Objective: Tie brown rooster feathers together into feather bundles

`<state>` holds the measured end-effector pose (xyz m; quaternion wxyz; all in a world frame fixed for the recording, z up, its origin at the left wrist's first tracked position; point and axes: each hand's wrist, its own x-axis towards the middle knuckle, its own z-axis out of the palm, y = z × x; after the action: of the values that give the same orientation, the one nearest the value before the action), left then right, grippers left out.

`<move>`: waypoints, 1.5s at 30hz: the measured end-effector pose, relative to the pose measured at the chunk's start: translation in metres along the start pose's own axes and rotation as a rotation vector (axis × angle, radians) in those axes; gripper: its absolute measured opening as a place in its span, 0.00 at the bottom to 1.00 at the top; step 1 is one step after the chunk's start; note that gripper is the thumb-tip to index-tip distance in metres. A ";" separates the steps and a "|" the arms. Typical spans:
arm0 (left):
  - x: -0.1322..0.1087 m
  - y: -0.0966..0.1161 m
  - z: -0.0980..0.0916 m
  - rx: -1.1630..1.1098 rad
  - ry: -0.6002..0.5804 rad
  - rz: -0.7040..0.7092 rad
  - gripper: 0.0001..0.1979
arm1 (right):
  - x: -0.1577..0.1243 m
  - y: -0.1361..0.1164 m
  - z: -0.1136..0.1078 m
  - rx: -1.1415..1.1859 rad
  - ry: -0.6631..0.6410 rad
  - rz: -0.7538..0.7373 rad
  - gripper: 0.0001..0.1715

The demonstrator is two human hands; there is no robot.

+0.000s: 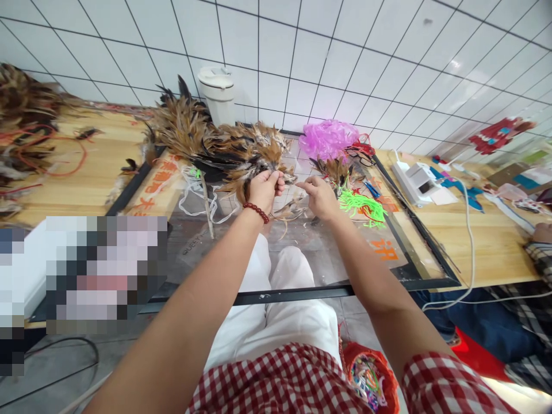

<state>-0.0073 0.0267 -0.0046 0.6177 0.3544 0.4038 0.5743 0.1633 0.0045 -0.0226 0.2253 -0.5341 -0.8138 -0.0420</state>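
My left hand, with a bead bracelet at the wrist, is closed in a pinch on brown feathers; part of them is hidden behind the fingers. Just to its right, my right hand has its fingers curled and pressed together, the index finger pointing toward the left hand. Anything in that pinch is too small to make out. A big heap of brown and black feathers lies behind the left hand. Beyond the right hand sit a smaller feather bunch and bright green yarn.
A glass tabletop with a black frame lies before me. A white lidded cup and a pink plastic bag stand near the tiled wall. White strips and a stick lie left. A power strip with cables is right, beside another person's sleeve.
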 end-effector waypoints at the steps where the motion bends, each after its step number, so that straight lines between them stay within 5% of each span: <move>1: 0.000 -0.001 0.000 0.013 -0.007 0.001 0.08 | 0.000 -0.001 -0.001 -0.048 -0.020 -0.022 0.29; 6: -0.001 -0.006 0.001 0.106 -0.065 0.022 0.07 | 0.002 -0.010 -0.013 -0.217 -0.136 -0.118 0.18; 10: -0.003 -0.006 0.001 0.150 -0.074 0.028 0.07 | 0.005 -0.014 -0.014 -0.169 -0.123 -0.006 0.14; 13: -0.004 -0.005 0.002 0.153 -0.073 0.023 0.08 | 0.007 -0.015 -0.006 0.153 -0.008 0.220 0.10; 16: -0.005 -0.003 0.002 0.145 -0.094 -0.001 0.08 | 0.009 -0.018 0.001 0.709 0.063 0.449 0.06; 18: -0.007 -0.003 0.003 0.147 -0.116 -0.024 0.08 | 0.011 -0.021 0.003 1.021 0.051 0.489 0.10; 21: -0.008 -0.002 0.004 0.173 -0.136 -0.046 0.07 | 0.011 -0.024 0.002 1.160 0.093 0.447 0.16; 26: -0.012 0.003 0.005 0.191 -0.149 -0.072 0.07 | 0.010 -0.023 -0.001 1.071 0.210 0.400 0.20; 36: -0.015 0.003 0.001 0.317 -0.340 -0.108 0.13 | 0.010 -0.017 0.003 0.942 0.168 0.325 0.21; 41: -0.008 -0.002 0.001 0.171 -0.211 -0.044 0.07 | 0.008 0.000 -0.003 0.532 0.146 0.195 0.10; 45: -0.004 -0.003 0.000 0.071 -0.127 -0.063 0.07 | 0.004 0.005 -0.009 0.185 -0.044 -0.025 0.10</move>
<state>-0.0056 0.0225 -0.0068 0.6470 0.3990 0.3947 0.5162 0.1699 0.0070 -0.0140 0.2552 -0.5017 -0.8255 0.0421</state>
